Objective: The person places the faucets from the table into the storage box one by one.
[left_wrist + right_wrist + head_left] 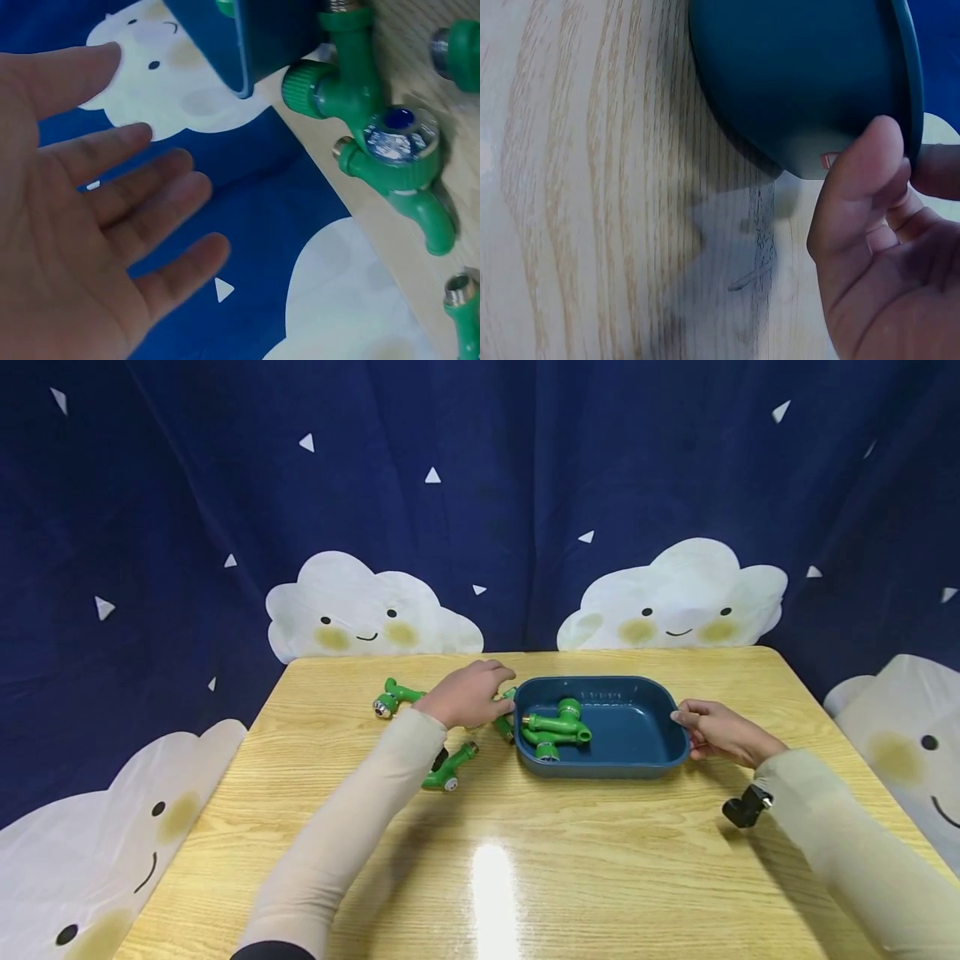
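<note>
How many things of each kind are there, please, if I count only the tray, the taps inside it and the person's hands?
Blue tray: 1
Green taps inside it: 2 (far tap, near tap)
Hands: 2 (left hand, right hand)
Total: 5

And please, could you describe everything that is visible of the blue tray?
The blue tray is a rounded rectangle with a continuous rim, smooth and slightly glossy like plastic. It is open side up over the wooden table; whether its base lies fully flat is unclear. Two green taps lie inside, at its left end. The right hand pinches its right rim.
</note>
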`<state>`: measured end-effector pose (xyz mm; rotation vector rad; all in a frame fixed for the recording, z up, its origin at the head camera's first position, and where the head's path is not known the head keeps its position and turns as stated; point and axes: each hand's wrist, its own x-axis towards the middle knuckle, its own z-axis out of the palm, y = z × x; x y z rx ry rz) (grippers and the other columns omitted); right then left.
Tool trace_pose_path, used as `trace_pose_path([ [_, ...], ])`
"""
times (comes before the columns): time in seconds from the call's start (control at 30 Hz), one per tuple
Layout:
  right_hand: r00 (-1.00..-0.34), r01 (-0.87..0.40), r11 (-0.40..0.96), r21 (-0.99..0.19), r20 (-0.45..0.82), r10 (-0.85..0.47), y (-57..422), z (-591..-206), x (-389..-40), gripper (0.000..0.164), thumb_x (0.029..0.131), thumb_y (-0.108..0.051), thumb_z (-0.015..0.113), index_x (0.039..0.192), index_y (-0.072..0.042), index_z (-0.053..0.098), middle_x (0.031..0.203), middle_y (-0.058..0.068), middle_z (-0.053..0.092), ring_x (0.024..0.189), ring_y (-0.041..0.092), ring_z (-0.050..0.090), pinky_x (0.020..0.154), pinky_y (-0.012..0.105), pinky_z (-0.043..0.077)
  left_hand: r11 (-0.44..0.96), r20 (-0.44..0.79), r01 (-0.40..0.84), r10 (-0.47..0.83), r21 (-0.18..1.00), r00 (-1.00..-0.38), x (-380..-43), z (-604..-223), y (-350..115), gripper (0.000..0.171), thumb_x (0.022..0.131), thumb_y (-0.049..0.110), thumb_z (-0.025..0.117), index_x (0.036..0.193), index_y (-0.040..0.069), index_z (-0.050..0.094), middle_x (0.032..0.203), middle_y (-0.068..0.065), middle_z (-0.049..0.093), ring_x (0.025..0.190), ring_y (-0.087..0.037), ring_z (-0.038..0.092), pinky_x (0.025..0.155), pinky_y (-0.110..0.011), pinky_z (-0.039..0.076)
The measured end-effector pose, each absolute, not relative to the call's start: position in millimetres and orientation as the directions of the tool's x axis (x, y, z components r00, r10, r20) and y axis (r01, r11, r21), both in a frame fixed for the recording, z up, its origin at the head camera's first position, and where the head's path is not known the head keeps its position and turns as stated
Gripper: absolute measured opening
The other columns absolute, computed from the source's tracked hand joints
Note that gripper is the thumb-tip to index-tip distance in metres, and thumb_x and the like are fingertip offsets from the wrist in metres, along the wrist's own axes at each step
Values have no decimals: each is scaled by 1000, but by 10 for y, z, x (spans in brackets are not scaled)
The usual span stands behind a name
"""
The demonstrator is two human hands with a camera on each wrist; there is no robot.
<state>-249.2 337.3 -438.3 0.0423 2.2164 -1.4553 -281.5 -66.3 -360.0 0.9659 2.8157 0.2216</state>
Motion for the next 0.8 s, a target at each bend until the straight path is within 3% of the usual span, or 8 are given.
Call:
trace_pose_path([
  [0.23,-882,287,427,-858,-410,-232,3365,-4383,-2490,29,107,-24,41,81,-13,43,66,-3,42,58,10,51,60,25,53,730,-22,660,673,176,-739,-2736,-3705,-831,51,98,33,60,142,8,53,144,-11,55,133,-29,54,110,-43,46],
  [0.8,-887,277,430,-859,-401,-230,3375,-4390,-2488,28,107,-24,41,82,-13,44,66,-3,42,58,10,51,59,25,53,702,-16,706,710,92,-704,-2471,-3883,-1173,50,97,34,61,140,8,55,141,-11,57,130,-28,57,107,-43,48],
])
